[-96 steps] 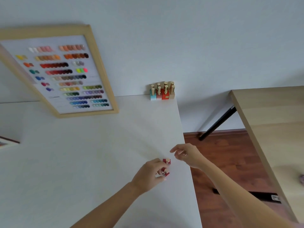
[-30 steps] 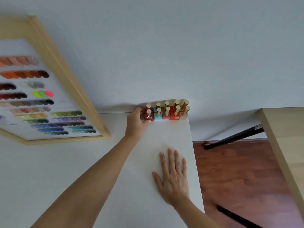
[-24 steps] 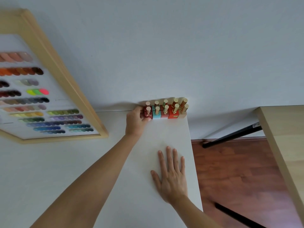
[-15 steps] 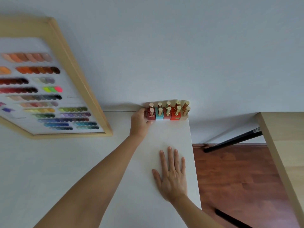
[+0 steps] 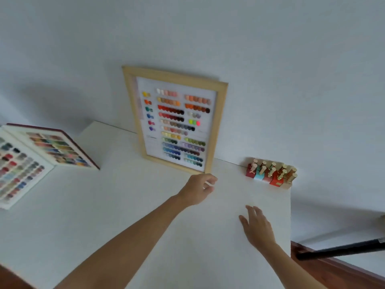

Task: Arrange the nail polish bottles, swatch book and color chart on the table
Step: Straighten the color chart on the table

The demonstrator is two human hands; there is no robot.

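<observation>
- We see the color chart (image 5: 176, 124), a wood-framed board, standing with its long axis upright and leaning back against the wall (image 5: 270, 59); its bottom edge sits on the white table (image 5: 125, 226).
- Our left hand (image 5: 198, 190) is just below the frame's lower right corner, very near it; blur keeps us from telling whether it touches. The fingers are loosely curled and hold nothing.
- The nail polish bottles (image 5: 270, 174) stand in a tight cluster at the table's far right corner, against the wall, gold caps up, well apart from both hands.
- Our right hand (image 5: 256, 226) is low over the table near its right edge, fingers straight and close together, pointing toward the wall.
- The swatch book (image 5: 41, 155) lies open at the far left, pages up, running out of view.
- Bare tabletop lies between chart and bottles, and across the near side.
- Beyond the right edge, a black table leg (image 5: 343, 249) crosses above the wooden floor.
</observation>
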